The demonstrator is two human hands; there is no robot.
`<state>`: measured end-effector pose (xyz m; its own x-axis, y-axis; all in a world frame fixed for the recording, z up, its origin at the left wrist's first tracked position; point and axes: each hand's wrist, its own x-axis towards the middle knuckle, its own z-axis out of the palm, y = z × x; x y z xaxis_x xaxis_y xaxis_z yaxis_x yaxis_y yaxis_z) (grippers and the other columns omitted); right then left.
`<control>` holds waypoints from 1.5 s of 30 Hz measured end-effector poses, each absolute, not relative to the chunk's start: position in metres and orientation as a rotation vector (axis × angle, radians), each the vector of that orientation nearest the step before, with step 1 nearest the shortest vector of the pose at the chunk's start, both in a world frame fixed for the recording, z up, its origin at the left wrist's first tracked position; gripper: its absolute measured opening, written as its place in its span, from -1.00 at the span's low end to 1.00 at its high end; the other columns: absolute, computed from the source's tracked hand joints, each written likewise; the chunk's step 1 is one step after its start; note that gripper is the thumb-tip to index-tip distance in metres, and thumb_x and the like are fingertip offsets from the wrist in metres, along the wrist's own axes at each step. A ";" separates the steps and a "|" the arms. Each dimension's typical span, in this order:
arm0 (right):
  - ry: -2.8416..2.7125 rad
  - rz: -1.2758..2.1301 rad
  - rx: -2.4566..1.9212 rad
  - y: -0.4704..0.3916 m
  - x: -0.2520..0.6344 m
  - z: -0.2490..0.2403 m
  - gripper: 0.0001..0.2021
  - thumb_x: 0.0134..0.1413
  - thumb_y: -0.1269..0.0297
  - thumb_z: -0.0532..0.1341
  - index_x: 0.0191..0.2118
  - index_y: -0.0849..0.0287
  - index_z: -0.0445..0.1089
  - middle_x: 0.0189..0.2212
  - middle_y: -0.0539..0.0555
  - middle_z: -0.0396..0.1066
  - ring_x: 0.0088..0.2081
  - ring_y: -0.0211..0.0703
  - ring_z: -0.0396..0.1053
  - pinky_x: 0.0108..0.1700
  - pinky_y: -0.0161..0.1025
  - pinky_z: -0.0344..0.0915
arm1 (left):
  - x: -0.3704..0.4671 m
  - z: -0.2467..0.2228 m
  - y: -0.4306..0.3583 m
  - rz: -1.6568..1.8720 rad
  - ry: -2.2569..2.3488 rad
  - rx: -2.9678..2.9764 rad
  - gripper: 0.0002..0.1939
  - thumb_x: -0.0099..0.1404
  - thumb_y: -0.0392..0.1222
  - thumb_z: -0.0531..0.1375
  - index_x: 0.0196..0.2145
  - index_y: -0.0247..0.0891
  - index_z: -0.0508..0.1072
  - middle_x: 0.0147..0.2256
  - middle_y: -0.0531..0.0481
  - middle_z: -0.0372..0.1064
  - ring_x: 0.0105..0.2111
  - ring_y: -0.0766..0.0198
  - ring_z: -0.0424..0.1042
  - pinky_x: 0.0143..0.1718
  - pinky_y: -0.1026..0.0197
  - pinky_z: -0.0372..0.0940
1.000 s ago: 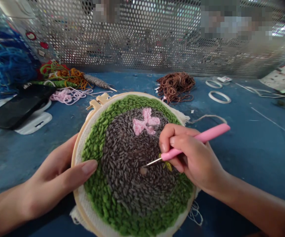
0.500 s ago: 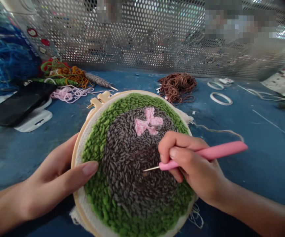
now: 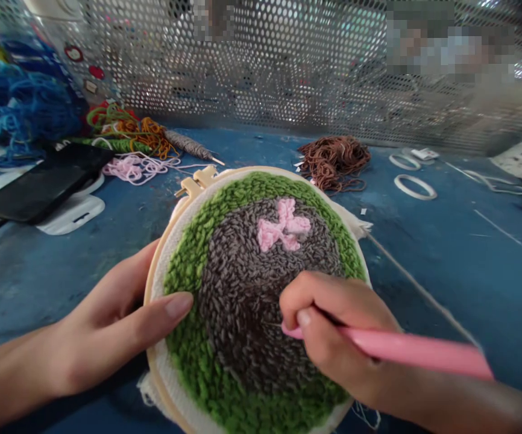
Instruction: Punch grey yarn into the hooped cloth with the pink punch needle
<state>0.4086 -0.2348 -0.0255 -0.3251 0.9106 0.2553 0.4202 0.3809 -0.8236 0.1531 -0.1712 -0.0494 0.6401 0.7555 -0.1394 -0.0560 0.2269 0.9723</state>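
My left hand (image 3: 125,319) grips the left side of a wooden embroidery hoop (image 3: 151,307), its thumb over the front edge and its other fingers hidden behind. Stretched in the hoop is cloth covered in yarn loops: a green ring (image 3: 188,253), a grey-brown centre (image 3: 247,313) and a pink flower shape (image 3: 283,226) near the top. My right hand (image 3: 342,337) is closed around a pink punch needle (image 3: 415,352). The needle's thin metal tip is at the dark middle of the stitching; how deep it sits I cannot tell. A pale yarn (image 3: 424,292) runs from the handle's back end to behind the hoop.
Brown yarn (image 3: 336,160) lies beyond the hoop, with white rings (image 3: 415,187) to its right. At left are a black phone (image 3: 44,181), pink yarn (image 3: 138,167) and a blue yarn heap (image 3: 17,108). A perforated metal screen (image 3: 261,72) closes off the back.
My right hand has moved down, tilting the punch needle so its tip meets the stitching more flatly hidden by my fingers. The yarn behind it is straighter. The whole view has shifted slightly.
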 end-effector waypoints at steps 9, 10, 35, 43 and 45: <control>-1.609 1.144 -1.212 -0.232 0.414 -0.030 -0.79 0.11 0.47 0.05 -0.48 0.15 0.32 -0.69 -0.13 0.22 -0.67 -0.39 0.14 -0.62 -0.41 0.04 | 0.155 -0.050 -0.173 0.613 0.705 1.228 -0.36 0.32 -0.03 0.29 0.30 0.16 0.22 0.04 0.13 0.53 0.16 -0.10 0.42 -0.26 0.25 0.58; -1.464 1.218 -1.204 -0.232 0.417 -0.032 -0.78 0.11 0.46 0.03 -0.50 0.15 0.31 -0.72 -0.14 0.17 -0.70 -0.40 0.08 -0.66 -0.41 -0.01 | 0.155 -0.050 -0.173 0.608 0.691 1.232 -0.38 0.33 -0.03 0.28 0.29 0.18 0.23 0.04 0.15 0.53 0.15 -0.08 0.43 -0.29 0.28 0.58; -1.746 0.941 -1.198 -0.234 0.414 -0.030 -0.80 0.11 0.49 0.05 -0.47 0.14 0.29 -0.67 -0.12 0.19 -0.65 -0.36 0.09 -0.58 -0.35 0.02 | 0.155 -0.049 -0.171 0.637 0.636 1.311 -0.46 0.34 -0.05 0.28 0.24 0.18 0.32 0.03 0.19 0.55 0.15 -0.03 0.43 -0.25 0.30 0.57; -1.618 1.129 -1.257 -0.229 0.415 -0.029 -0.80 0.09 0.48 0.04 -0.50 0.14 0.28 -0.67 -0.11 0.22 -0.64 -0.36 0.11 -0.59 -0.38 0.04 | 0.151 -0.049 -0.175 0.616 0.711 1.161 -0.22 0.21 -0.13 0.34 0.32 0.11 0.18 0.01 0.11 0.58 0.18 -0.15 0.39 -0.31 0.22 0.58; -1.342 1.258 -1.234 -0.228 0.423 -0.032 -0.77 0.10 0.47 0.01 -0.52 0.14 0.28 -0.74 -0.15 0.11 -0.70 -0.37 -0.01 -0.64 -0.39 -0.04 | 0.151 -0.048 -0.175 0.613 0.737 1.155 -0.20 0.19 -0.12 0.35 0.33 0.10 0.17 0.01 0.11 0.58 0.18 -0.17 0.39 -0.31 0.23 0.58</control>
